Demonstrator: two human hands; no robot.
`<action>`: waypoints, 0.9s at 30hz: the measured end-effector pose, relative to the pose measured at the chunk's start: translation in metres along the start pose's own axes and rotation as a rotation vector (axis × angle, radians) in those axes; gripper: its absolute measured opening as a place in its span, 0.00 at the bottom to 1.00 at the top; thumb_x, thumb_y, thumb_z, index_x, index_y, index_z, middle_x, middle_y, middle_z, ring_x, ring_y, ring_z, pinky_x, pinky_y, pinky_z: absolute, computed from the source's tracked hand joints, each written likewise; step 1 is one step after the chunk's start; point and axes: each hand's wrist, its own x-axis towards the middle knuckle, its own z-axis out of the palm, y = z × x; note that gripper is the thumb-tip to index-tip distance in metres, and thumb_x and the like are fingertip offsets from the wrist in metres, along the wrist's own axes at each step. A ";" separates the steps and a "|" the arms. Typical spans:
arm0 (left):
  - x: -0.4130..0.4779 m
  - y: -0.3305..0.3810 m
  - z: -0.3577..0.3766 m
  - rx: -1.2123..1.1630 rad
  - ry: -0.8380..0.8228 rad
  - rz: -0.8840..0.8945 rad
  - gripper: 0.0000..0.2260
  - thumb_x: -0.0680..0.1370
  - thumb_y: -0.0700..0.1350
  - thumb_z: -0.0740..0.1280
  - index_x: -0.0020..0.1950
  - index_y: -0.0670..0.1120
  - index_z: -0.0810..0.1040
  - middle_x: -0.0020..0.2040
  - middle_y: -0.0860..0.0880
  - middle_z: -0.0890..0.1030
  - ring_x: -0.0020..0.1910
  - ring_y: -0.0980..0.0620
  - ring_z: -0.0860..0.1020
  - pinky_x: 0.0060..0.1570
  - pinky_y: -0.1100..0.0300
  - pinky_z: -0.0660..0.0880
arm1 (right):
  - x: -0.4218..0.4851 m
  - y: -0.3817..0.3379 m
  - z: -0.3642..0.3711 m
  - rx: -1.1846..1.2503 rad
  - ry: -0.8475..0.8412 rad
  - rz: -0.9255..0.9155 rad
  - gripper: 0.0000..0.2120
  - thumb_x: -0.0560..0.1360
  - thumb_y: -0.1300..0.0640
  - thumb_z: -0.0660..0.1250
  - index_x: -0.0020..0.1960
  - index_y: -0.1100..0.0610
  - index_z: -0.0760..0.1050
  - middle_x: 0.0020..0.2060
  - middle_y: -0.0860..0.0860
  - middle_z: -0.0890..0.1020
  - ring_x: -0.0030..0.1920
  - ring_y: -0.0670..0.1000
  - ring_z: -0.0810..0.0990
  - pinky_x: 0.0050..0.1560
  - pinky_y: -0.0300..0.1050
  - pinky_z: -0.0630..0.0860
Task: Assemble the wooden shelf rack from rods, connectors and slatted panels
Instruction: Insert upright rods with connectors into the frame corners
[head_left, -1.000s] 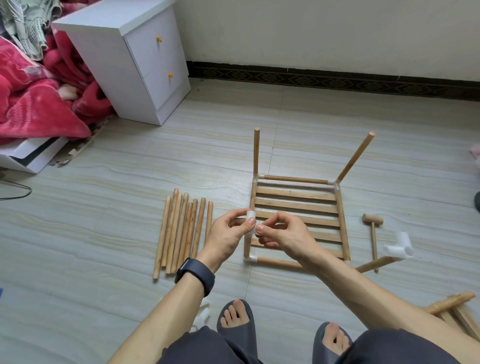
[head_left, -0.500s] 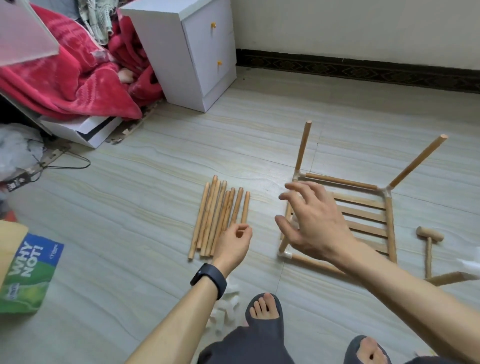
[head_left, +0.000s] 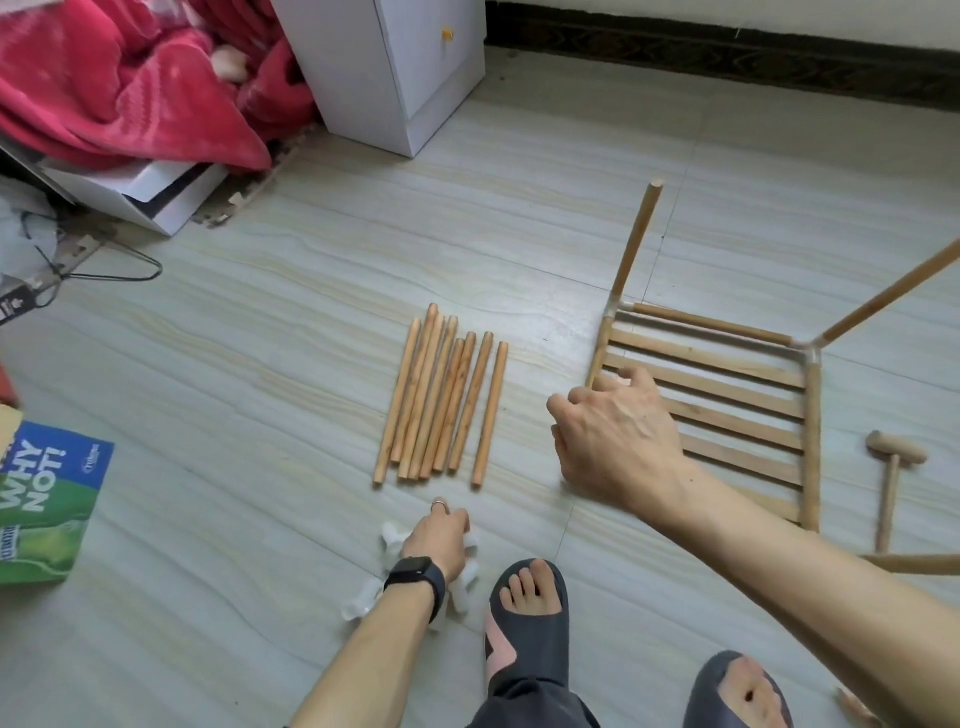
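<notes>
We see the slatted panel (head_left: 727, 410) lying flat on the floor (head_left: 260, 338) at right, two rods rising from its far corners. Our right hand (head_left: 618, 436) hovers over its left edge, grip spread and empty. Loose rods (head_left: 441, 400) lie left of it. Near them, our left hand (head_left: 439, 540) rests on white connectors (head_left: 363, 603); we cannot tell its grip. A mallet (head_left: 891, 483) lies far right.
</notes>
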 end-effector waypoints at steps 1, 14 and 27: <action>0.004 -0.001 -0.004 -0.004 0.002 -0.007 0.13 0.80 0.38 0.60 0.63 0.47 0.73 0.64 0.45 0.68 0.56 0.43 0.77 0.55 0.51 0.76 | 0.001 -0.001 -0.002 0.022 0.034 0.032 0.06 0.79 0.54 0.60 0.50 0.52 0.75 0.49 0.50 0.82 0.50 0.57 0.77 0.58 0.56 0.69; -0.014 0.075 -0.129 -0.403 0.277 0.309 0.18 0.78 0.54 0.67 0.65 0.47 0.75 0.64 0.47 0.75 0.54 0.51 0.77 0.48 0.61 0.73 | -0.073 0.028 0.004 0.548 -0.097 0.513 0.14 0.78 0.45 0.62 0.50 0.55 0.63 0.30 0.49 0.76 0.38 0.58 0.75 0.36 0.50 0.70; -0.021 0.196 -0.203 -0.062 0.557 0.662 0.14 0.77 0.62 0.66 0.50 0.53 0.81 0.71 0.51 0.71 0.72 0.47 0.65 0.68 0.49 0.67 | -0.188 0.137 -0.011 0.170 -0.264 0.372 0.13 0.78 0.44 0.63 0.53 0.50 0.62 0.50 0.50 0.76 0.49 0.54 0.74 0.42 0.50 0.73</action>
